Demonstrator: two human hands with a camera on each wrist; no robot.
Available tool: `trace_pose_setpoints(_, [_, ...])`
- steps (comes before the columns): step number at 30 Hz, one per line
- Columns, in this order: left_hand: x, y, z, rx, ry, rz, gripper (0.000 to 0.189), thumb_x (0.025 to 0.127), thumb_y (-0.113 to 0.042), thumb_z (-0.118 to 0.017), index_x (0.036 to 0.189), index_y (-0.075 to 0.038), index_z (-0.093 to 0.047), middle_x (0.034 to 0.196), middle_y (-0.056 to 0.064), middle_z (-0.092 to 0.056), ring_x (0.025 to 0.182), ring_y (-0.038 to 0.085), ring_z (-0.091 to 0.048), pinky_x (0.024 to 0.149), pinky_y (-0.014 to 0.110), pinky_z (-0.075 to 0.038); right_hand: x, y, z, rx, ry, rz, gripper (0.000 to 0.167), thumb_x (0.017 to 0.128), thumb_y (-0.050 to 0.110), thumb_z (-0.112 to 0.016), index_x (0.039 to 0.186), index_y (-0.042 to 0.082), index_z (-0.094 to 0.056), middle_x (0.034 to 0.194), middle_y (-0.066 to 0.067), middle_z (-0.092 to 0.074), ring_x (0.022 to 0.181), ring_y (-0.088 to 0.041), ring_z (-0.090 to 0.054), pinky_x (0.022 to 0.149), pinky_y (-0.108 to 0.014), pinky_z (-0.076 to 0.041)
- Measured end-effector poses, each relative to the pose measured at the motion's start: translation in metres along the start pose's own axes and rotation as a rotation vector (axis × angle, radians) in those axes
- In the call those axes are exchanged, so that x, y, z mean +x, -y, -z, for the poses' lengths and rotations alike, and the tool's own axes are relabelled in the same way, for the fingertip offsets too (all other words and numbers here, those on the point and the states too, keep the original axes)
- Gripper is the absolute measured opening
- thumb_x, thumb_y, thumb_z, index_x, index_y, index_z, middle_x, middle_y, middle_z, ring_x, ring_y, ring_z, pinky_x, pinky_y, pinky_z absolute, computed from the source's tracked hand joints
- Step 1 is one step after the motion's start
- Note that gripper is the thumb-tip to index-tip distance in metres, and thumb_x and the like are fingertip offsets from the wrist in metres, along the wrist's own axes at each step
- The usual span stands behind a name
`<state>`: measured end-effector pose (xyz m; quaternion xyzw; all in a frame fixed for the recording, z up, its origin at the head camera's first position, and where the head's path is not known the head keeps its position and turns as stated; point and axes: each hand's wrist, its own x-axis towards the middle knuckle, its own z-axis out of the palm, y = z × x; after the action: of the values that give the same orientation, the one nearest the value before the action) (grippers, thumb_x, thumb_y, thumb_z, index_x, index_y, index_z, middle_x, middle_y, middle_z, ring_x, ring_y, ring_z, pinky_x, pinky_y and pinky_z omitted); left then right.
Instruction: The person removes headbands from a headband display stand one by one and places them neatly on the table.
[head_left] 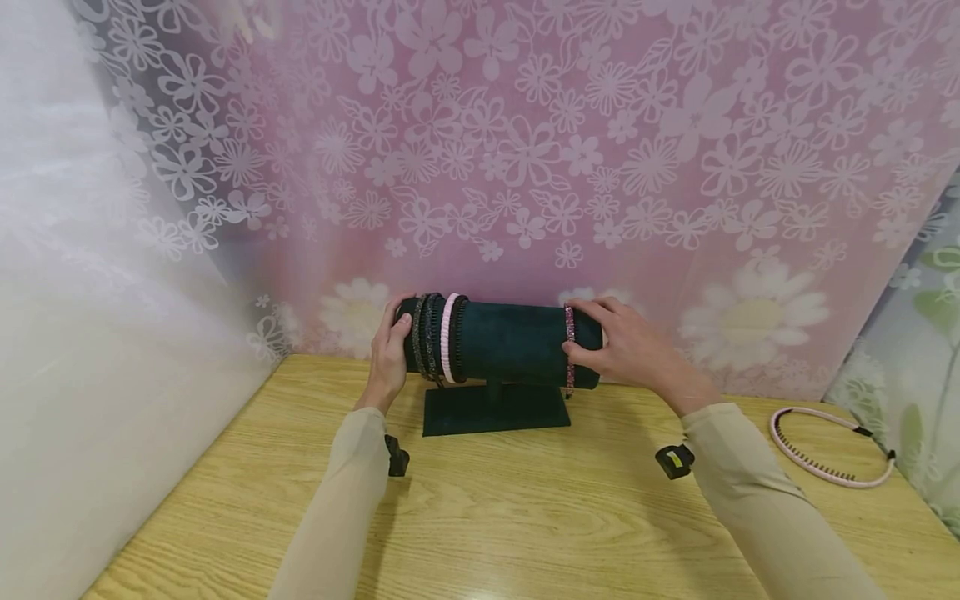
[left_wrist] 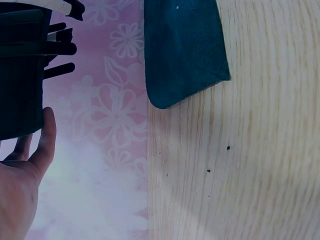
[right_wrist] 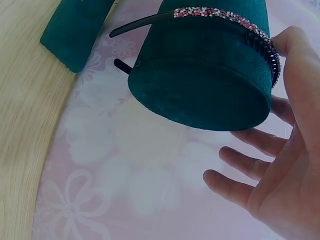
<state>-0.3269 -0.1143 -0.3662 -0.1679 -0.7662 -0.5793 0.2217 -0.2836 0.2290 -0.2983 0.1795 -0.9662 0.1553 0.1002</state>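
A dark green velvet headband stand (head_left: 517, 343), a horizontal roll on a flat base (head_left: 495, 410), stands on the table near the curtain. My left hand (head_left: 387, 357) holds the roll's left end, thumb in front and other fingers behind. Beside it sit dark glittery headbands (head_left: 418, 337), a pale pink headband (head_left: 447, 337) and a black toothed headband (head_left: 461, 354). Around the right end goes a pink glitter headband (right_wrist: 215, 12), its tips pointing down past the roll. My right hand (head_left: 628, 343) grips that headband between thumb and forefinger; its other fingers are spread in the right wrist view.
Another pink headband (head_left: 832, 475) with dark teeth lies on the wooden table (head_left: 510, 517) at the right. Behind the stand hangs a pink flowered curtain (head_left: 480, 167); a white sheet (head_left: 90, 333) borders the left side.
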Motion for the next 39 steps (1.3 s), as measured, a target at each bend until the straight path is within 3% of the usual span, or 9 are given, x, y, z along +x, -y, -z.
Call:
trace_pose_setpoints(27, [-0.001,-0.002,0.000,0.008,-0.008,-0.013,0.046,0.108,-0.029,-0.034,0.150,-0.017,-0.049,0.153,0.012,-0.049,0.134,0.034,-0.048,0.116,0.054,-0.034,-0.006,-0.008,0.005,-0.043,0.003,-0.008,0.074,0.096,0.047,-0.064,0.158,0.016,-0.039,0.155,-0.024,-0.044,0.138,-0.047,-0.047,0.108,-0.067,-0.041])
trace_pose_setpoints(34, [0.013,0.044,-0.006,0.005,-0.041,-0.030,0.050,0.106,-0.044,-0.034,0.150,-0.023,-0.049,0.151,-0.001,-0.051,0.132,0.028,-0.050,0.114,0.054,-0.035,-0.007,-0.010,0.005,-0.027,0.002,-0.004,0.073,0.096,0.048,-0.064,0.158,0.017,-0.040,0.156,-0.024,-0.044,0.139,-0.048,-0.046,0.108,-0.068,-0.040])
trace_pose_setpoints(39, [0.012,0.042,-0.006,-0.001,-0.031,-0.014,0.049,0.108,-0.036,-0.033,0.152,-0.020,-0.046,0.154,0.006,-0.048,0.135,0.033,-0.048,0.116,0.056,-0.032,-0.008,-0.011,0.004,-0.011,-0.003,0.001,0.073,0.096,0.047,-0.064,0.158,0.016,-0.040,0.156,-0.024,-0.044,0.139,-0.048,-0.046,0.108,-0.068,-0.040])
